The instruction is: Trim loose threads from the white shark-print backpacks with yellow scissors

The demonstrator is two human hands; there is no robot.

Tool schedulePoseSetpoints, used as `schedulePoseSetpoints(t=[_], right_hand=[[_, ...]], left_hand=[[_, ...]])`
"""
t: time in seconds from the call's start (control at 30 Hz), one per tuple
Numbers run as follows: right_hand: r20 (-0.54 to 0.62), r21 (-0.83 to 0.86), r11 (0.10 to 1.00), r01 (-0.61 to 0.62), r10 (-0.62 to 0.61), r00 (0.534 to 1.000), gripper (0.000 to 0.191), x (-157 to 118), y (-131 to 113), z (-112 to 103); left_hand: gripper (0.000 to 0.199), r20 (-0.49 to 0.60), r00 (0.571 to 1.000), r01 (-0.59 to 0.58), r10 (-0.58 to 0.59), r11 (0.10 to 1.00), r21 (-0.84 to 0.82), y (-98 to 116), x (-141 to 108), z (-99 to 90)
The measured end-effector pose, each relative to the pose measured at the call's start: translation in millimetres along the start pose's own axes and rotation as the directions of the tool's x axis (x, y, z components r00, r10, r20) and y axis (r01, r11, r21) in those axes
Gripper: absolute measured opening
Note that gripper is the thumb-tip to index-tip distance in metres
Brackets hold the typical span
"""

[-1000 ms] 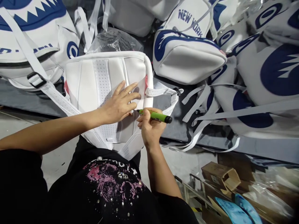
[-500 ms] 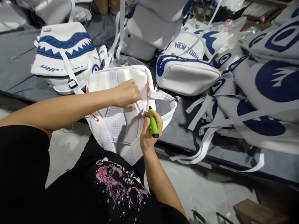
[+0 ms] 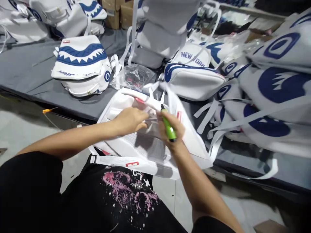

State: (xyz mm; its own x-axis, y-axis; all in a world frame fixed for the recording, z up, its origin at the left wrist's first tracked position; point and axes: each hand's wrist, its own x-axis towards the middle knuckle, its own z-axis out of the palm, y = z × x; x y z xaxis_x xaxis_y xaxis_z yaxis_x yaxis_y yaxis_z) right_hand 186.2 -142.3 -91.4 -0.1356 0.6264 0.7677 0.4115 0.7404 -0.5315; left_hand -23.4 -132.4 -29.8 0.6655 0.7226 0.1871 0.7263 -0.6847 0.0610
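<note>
A white backpack lies tilted against my lap and the table edge, its strap side toward me. My right hand is wrapped round a green pen-shaped tool with black ends, over the backpack's upper right part. What kind of tool it is I cannot make out. Close by on the left, my left hand is at the upper part of the backpack, its fingers curled; anything pinched there is too blurred to name. A white shoulder strap with a red label crosses the lower edge of the backpack.
A white backpack with blue zigzags stands on the grey-covered table. Clear plastic wrapping lies beyond my backpack. A "NEW YORK" backpack and a stack of white backpacks with dangling straps fill the right side.
The backpack has been turned and tilted, and now spreads wider, with its strap along the lower edge. My right hand has moved right with the green tool. The view has shifted.
</note>
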Motion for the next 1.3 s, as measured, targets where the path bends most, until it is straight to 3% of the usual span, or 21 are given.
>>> schedulePoseSetpoints(t=[0.1, 0.17, 0.27, 0.37, 0.57, 0.63, 0.77, 0.87, 1.0, 1.2, 1.3], right_hand=[[0.038, -0.149, 0.97, 0.194, -0.19, 0.981, 0.056, -22, 25, 13], [0.019, -0.192, 0.961, 0.2, -0.2, 0.98, 0.059, -26, 27, 16], [0.062, -0.194, 0.962, 0.19, -0.181, 0.981, 0.052, -19, 20, 21], [0.079, -0.167, 0.974, 0.156, -0.144, 0.986, 0.04, -13, 13, 33], [-0.006, -0.141, 0.99, 0.002, -0.003, 1.0, 0.031, -30, 15, 51], [-0.006, -0.129, 0.992, 0.013, -0.014, 1.0, 0.034, -37, 17, 50], [0.02, -0.084, 0.995, 0.061, -0.059, 0.998, 0.047, -46, 17, 49], [0.022, -0.078, 0.997, 0.011, -0.009, 1.0, 0.05, -48, 16, 49], [0.057, -0.103, 0.994, -0.039, 0.045, 0.997, 0.048, -42, 18, 48], [0.237, -0.27, 0.957, -0.103, 0.17, 0.956, 0.034, -33, 19, 33], [0.181, -0.466, 0.872, -0.149, 0.259, 0.949, 0.034, -17, 27, 22]], left_hand=[[0.021, 0.023, 0.992, -0.126, 0.125, 0.992, 0.014, -10, 0, 25.4], [0.027, -0.099, 0.983, -0.15, 0.152, 0.988, 0.025, -17, -3, 18.7], [0.048, -0.266, 0.964, 0.004, 0.001, 1.0, 0.02, -28, -4, -2.6], [0.074, -0.143, 0.984, 0.107, -0.108, 0.994, -0.015, -42, 18, -5.6], [0.07, 0.183, 0.964, 0.189, -0.191, 0.982, 0.03, -75, 80, 38.3], [0.077, 0.203, 0.97, 0.128, -0.132, 0.991, 0.033, -77, 81, 45.1], [0.111, 0.141, 0.99, -0.008, -0.001, 0.998, 0.063, -69, 66, 45.3], [0.126, 0.203, 0.979, -0.032, -0.001, 0.987, 0.156, -61, 62, 49.6], [0.119, 0.249, 0.966, 0.021, -0.072, 0.98, 0.2, -54, 68, 58.9], [0.096, 0.222, 0.972, 0.033, -0.07, 0.986, 0.166, -49, 66, 56.2], [0.092, 0.214, 0.974, 0.037, -0.07, 0.987, 0.157, -50, 66, 55.3]])
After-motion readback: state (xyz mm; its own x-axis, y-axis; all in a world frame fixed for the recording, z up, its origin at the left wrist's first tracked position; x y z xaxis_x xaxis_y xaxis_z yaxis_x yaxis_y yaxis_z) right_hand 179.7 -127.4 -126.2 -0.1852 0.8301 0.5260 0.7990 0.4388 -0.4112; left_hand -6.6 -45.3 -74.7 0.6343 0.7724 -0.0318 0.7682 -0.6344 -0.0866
